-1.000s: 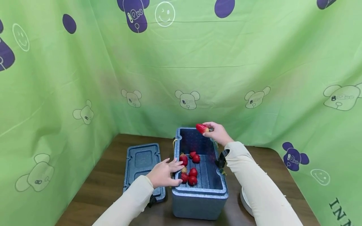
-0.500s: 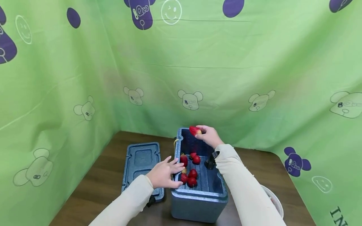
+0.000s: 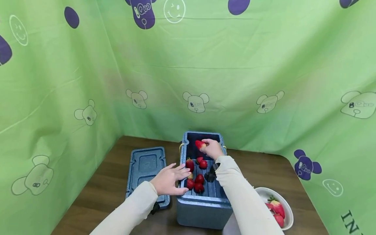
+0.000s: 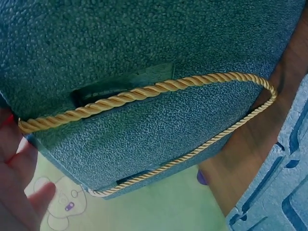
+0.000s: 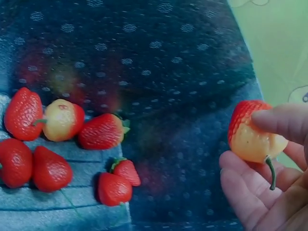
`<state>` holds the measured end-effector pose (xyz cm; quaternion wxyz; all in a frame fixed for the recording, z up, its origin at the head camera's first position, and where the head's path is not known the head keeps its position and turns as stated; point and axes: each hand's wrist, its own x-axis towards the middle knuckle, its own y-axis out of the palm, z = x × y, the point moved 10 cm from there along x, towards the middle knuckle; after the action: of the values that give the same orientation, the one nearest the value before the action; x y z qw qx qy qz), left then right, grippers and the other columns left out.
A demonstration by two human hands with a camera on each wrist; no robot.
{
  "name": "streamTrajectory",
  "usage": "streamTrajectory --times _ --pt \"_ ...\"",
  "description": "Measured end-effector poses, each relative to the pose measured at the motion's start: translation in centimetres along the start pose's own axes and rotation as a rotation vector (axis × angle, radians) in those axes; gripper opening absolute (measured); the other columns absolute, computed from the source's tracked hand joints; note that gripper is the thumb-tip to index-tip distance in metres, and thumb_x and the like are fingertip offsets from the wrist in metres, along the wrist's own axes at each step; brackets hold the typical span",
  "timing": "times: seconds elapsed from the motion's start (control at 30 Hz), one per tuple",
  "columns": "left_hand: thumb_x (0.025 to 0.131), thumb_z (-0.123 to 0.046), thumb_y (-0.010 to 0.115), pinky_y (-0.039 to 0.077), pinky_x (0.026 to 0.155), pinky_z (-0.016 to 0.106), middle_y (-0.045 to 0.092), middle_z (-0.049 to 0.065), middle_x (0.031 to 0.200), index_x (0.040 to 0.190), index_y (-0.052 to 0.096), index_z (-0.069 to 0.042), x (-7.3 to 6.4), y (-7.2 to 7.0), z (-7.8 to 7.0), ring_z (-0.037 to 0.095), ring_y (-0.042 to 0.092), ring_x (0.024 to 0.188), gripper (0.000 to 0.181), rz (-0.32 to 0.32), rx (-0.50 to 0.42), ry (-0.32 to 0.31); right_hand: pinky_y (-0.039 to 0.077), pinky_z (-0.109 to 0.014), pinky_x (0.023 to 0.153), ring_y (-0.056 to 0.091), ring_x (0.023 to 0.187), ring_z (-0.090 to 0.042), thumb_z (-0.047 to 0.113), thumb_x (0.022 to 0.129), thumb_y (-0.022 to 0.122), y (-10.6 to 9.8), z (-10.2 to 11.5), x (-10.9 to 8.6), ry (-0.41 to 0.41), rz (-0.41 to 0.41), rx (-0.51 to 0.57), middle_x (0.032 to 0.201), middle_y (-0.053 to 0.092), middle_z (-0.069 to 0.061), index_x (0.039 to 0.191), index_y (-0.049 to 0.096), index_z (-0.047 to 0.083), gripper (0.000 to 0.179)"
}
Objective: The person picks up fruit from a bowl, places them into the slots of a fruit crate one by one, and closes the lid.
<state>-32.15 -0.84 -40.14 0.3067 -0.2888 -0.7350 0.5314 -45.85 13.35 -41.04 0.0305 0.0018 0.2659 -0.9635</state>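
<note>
My right hand (image 3: 212,149) pinches a strawberry (image 5: 250,131), red with a pale yellow stem end, inside the far end of an open blue foam box (image 3: 205,213). Several other strawberries (image 3: 199,179) lie on the ridged floor of the box, mostly along its left side. With fingers spread and fairly straight, my left hand (image 3: 171,180) rests on the left rim of the box. A twisted yellow rope (image 4: 159,87) runs along the outer wall in the left wrist view, where only part of that hand shows.
The box's blue lid (image 3: 147,166) lies flat on the wooden table (image 3: 100,192), left of the box. To the right, a white bowl (image 3: 289,215) with more strawberries is partly behind my right sleeve. A green printed cloth (image 3: 235,58) hangs behind the table.
My right hand has carried the strawberry left and down into the far end of the box. More of the white bowl shows now. The left hand keeps its place on the rim.
</note>
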Motion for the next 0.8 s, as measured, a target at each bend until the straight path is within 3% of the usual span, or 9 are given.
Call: streamTrajectory --times 0.07,0.2,0.37,0.57,0.8 --pt "0.09 -0.044 0.052 0.036 0.105 0.048 0.053 0.004 0.138 0.134 0.058 -0.011 -0.2 -0.2 -0.1 0.021 0.042 0.134 0.055 -0.018 0.024 0.007 0.057 -0.035 0.063 0.068 0.075 -0.034 -0.001 0.08 0.062 0.3 0.1 -0.2 0.007 0.005 -0.017 0.101 0.066 -0.028 0.123 0.057 -0.011 0.045" --pt "0.092 -0.041 0.049 0.04 0.102 0.044 0.051 0.006 0.14 0.136 0.055 -0.009 -0.6 0.1 -0.4 0.022 0.04 0.135 0.054 -0.079 0.052 0.044 0.056 -0.034 0.064 0.067 0.069 -0.025 0.002 0.079 0.063 0.4 0.0 -0.7 0.031 0.0 -0.056 0.094 0.068 -0.023 0.121 0.059 -0.008 0.043" --pt "0.093 -0.037 0.049 0.038 0.104 0.045 0.049 0.008 0.143 0.137 0.054 -0.006 -1.1 0.8 -0.3 0.025 0.037 0.137 0.054 -0.134 -0.019 0.061 0.054 -0.029 0.059 0.063 0.061 -0.014 0.001 0.077 0.063 0.4 -0.5 -0.9 0.064 0.015 -0.091 0.088 0.068 -0.018 0.121 0.06 -0.008 0.045" --pt "0.091 -0.033 0.053 0.038 0.104 0.046 0.05 0.009 0.141 0.136 0.054 -0.006 -1.4 0.7 -0.2 0.025 0.038 0.136 0.052 -0.206 -0.077 0.066 0.055 -0.029 0.059 0.067 0.063 -0.019 0.0 0.077 0.063 0.6 -1.2 -0.9 0.089 -0.03 -0.051 0.088 0.068 -0.021 0.12 0.061 -0.008 0.044" --pt "0.091 -0.031 0.053 0.039 0.103 0.046 0.051 0.01 0.14 0.136 0.054 -0.005 -1.6 0.8 0.0 0.025 0.038 0.136 0.051 -0.206 -0.077 0.063 0.055 -0.03 0.057 0.064 0.056 -0.015 -0.001 0.08 0.062 0.9 -0.8 -1.3 0.099 -0.053 0.007 0.083 0.069 -0.02 0.119 0.059 -0.01 0.041"
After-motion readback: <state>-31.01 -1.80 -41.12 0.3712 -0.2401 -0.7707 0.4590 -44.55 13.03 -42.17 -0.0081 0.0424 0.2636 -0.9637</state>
